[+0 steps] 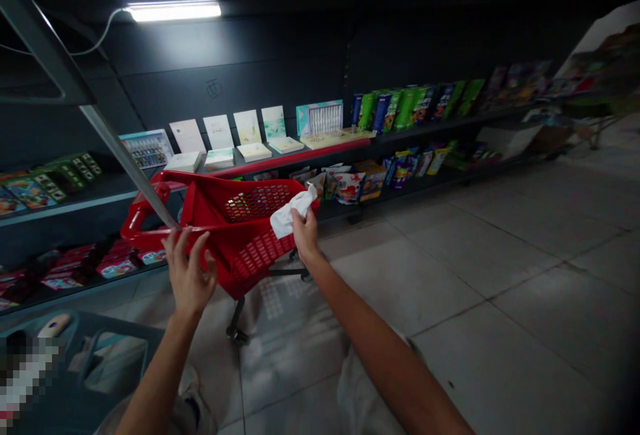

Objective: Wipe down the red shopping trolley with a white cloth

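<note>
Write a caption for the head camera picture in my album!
The right hand holds a white cloth over a red wheeled shopping basket, the left hand beside it, by store shelves.

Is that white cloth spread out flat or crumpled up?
Crumpled: the white cloth is bunched into creases, with one end gathered in the right hand.

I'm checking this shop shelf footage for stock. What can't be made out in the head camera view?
Lower-shelf packets: partly hidden behind the red shopping trolley.
Upper-shelf packets at far right: blurred, labels unreadable.
Bottom-left corner: a pixelated patch hides part of the dark crate.
White sheet in the right hand: cloth or paper, too crumpled to tell.
</note>
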A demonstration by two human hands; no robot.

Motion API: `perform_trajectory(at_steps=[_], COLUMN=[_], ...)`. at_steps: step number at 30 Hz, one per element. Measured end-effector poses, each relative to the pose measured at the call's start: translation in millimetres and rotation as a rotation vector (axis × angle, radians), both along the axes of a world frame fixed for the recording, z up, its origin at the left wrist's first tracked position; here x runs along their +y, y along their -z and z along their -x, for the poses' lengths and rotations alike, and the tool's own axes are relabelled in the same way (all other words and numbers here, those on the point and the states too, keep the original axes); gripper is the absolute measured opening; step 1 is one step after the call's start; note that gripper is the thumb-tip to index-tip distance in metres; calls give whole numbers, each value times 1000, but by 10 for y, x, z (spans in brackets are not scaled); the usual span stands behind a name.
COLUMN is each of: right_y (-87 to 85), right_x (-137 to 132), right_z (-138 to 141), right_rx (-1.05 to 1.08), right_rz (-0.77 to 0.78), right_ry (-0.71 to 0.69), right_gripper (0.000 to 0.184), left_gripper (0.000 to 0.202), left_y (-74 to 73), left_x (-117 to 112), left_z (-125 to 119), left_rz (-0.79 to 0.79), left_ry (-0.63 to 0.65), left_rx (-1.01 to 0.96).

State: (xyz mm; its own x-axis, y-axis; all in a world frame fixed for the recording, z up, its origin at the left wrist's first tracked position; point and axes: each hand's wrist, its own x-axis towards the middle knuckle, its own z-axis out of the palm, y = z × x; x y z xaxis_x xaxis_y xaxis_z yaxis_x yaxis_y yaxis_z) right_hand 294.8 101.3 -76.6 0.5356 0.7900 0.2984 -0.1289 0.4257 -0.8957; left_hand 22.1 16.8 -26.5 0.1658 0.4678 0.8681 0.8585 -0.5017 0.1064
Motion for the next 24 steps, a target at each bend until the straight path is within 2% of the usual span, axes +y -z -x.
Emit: perform_trajectory(at_steps=[3,5,8,12,14,16,24], right_y=[-76,-88,-67,-31,-30,-37,-13], right_x=[-2,6,14,-33,-67,-83,-24], right_z=[150,270,439,547,539,496,101], right_rx=[-34,-87,-239,-723,-936,-1045,-1130], right_rz=[-27,-68,-133,-206,-212,-173,1], right_ry=[-39,-104,-171,-176,-177,-164,-129], right_gripper=[45,44,41,32,35,37,46], left_gripper=[49,52,58,64,66,66,67], left_y=[71,123,165,139,115,100,127], left_x=[52,100,148,168,183,205,256], left_z=[-116,-167,-228,-310,-347,-371,-317], left_rz=[105,168,231,267,273,273,280], left_ry=[125,141,75,-39,-80,-116,-143], left_rx=[145,220,281,300,291,279,254])
